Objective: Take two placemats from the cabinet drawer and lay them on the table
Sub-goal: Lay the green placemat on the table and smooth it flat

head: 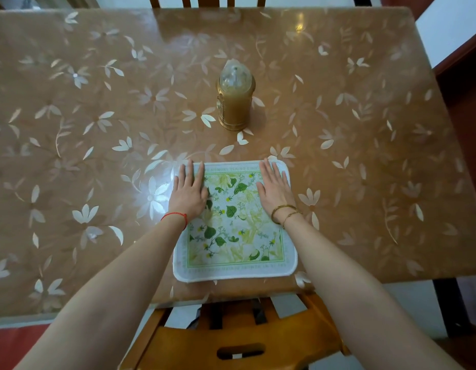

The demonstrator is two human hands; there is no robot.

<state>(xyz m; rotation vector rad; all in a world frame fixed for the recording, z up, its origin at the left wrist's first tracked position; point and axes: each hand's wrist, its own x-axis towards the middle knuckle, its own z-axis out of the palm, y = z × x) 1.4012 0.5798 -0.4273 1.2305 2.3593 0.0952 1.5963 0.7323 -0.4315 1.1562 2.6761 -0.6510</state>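
A white rectangular woven placemat with rounded corners and a green leaf-and-yellow-flower print [235, 225] lies flat on the brown bench with a glossy pale floral cover [98, 116], close to the bench's near edge and about midway along it. Only this one placemat is visible, though whether a second lies beneath it cannot be told.

Both hands rest palm-down on the far half of the placemat. The left hand [188, 189], with a thin red string bracelet [175, 216] at its wrist, is spread flat over the mat's far left corner, its fingers [198, 173] straight and pointing toward the far edge of the bench; the outer fingers reach the mat's left border. The right hand [274, 186], with slim gold bangles [285, 213] around its wrist, lies flat in the same way near the far right corner. Neither hand grips anything; both are open and pressing down on the mat's surface.

Beyond the placemat, near the middle of the bench and well apart from the hands, stands an upright golden cylindrical lantern-like object with a clear domed top [235, 98]. A wooden chair with a slot in its top rail [239, 340] sits tucked at the near edge, directly below the placemat. Another wooden chair back [207, 1] shows at the far edge.
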